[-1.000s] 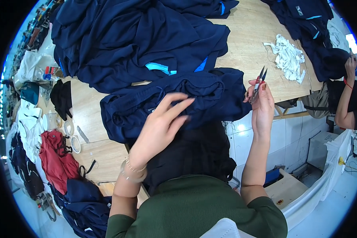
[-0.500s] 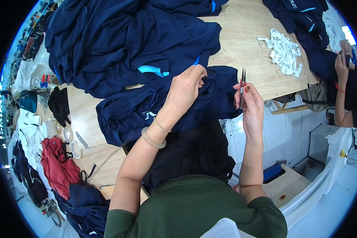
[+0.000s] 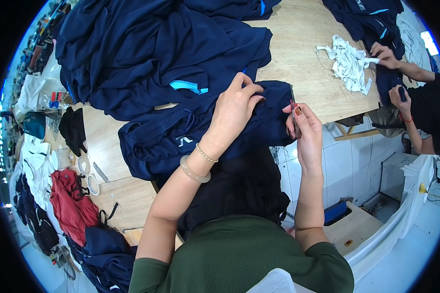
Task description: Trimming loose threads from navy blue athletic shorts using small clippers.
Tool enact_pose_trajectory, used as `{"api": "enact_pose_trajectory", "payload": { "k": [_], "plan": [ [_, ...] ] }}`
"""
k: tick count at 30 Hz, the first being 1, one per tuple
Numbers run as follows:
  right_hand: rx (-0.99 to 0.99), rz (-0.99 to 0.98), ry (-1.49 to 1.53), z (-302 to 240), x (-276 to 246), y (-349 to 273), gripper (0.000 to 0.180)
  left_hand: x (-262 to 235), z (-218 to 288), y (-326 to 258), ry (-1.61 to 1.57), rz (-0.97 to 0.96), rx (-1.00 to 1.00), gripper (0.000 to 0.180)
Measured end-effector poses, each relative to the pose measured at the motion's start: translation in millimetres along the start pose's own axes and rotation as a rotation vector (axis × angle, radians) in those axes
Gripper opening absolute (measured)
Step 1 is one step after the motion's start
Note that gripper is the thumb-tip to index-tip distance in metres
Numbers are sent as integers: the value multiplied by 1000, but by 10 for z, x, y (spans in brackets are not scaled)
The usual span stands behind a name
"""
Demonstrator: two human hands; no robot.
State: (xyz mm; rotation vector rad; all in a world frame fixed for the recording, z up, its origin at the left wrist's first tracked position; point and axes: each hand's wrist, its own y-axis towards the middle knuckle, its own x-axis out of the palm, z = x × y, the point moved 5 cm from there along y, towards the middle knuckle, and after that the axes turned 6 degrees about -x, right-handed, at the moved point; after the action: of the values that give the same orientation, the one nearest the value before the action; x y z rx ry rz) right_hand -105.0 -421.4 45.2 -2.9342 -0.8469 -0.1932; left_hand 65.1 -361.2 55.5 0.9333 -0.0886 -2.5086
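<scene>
A pair of navy drawstring shorts with a white emblem lies across the near table edge, its waistband to the left. Over its right part is my left hand, fingers bent and thumb drawn toward them, gripping the cloth; the fingertips are partly hidden. My right hand is closed around small dark thread snips, held upright at the right end of the shorts, blades pointing away from me. Beyond my left hand spreads a large heap of navy garments with light blue trim.
White fabric scraps lie at the table's far right, with a co-worker's hand on them. Tape rolls, a steel ruler and a red garment are on the left. A wooden stool stands at lower right.
My left hand has shifted slightly right and its fingers have spread a little. The snips have moved down and left against the cloth. The co-worker's hand has reached the white scraps.
</scene>
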Motion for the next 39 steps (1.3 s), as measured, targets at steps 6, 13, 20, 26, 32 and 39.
{"api": "enact_pose_trajectory", "payload": {
  "k": [6, 13, 20, 26, 32, 39],
  "plan": [
    [9, 2, 2, 23, -23, 5, 27, 38, -69, -107, -297, 76, -146, 6],
    [229, -66, 100, 96, 18, -12, 30, 76, -135, -352, -249, 229, -74, 6],
    [404, -101, 72, 224, 208, -67, 33, 112, -147, -432, -308, 262, -88, 4],
    [424, -93, 88, 278, 214, -67, 33, 136, -177, -445, -351, 255, -106, 3],
    [426, -78, 96, 278, 238, -46, 35, 124, -171, -442, -333, 251, -92, 4],
    [433, -65, 95, 301, 233, -47, 35, 109, -137, -455, -317, 253, -91, 5]
  ]
}}
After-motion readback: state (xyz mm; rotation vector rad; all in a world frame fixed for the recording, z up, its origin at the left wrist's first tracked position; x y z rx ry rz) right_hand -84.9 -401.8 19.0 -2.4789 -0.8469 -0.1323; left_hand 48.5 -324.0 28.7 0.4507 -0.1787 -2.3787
